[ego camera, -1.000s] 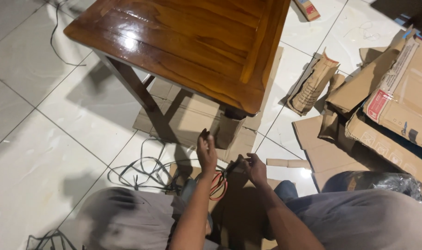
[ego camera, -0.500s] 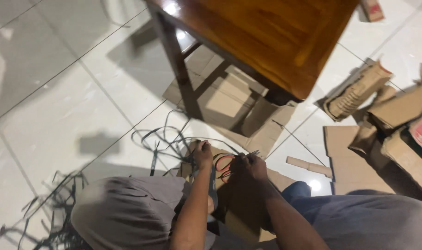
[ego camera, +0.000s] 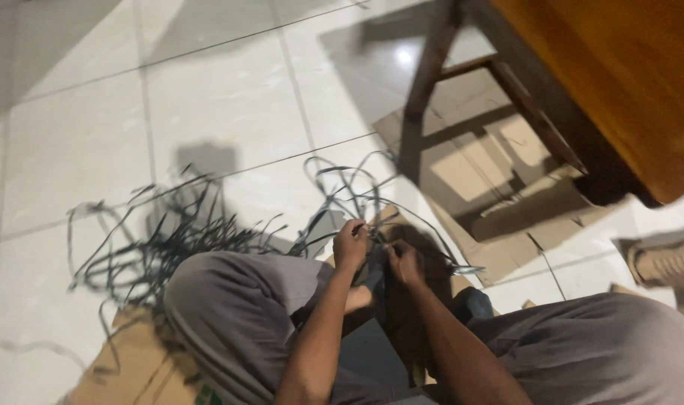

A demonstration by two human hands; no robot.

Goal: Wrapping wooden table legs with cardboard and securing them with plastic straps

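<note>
Black straps (ego camera: 169, 240) tangle over white floor tiles (ego camera: 214, 112) (grey trousers (ego camera: 237, 315), reddish-brown table (ego camera: 619, 67)).

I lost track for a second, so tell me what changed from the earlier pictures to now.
The view swung left, so the wooden table slid to the upper right and more black straps show. The left hand, raised earlier, dropped beside the right hand. Both stay at the straps; the flattened cardboard has not moved.

Floor (ego camera: 207, 112): glossy white tiles with grey grout lines, a bright light glare just left of the table leg. Wooden table (ego camera: 619, 90): dark brown, polished top, upper right. Flattened cardboard (ego camera: 499, 187): beneath the table, on the floor.
</note>
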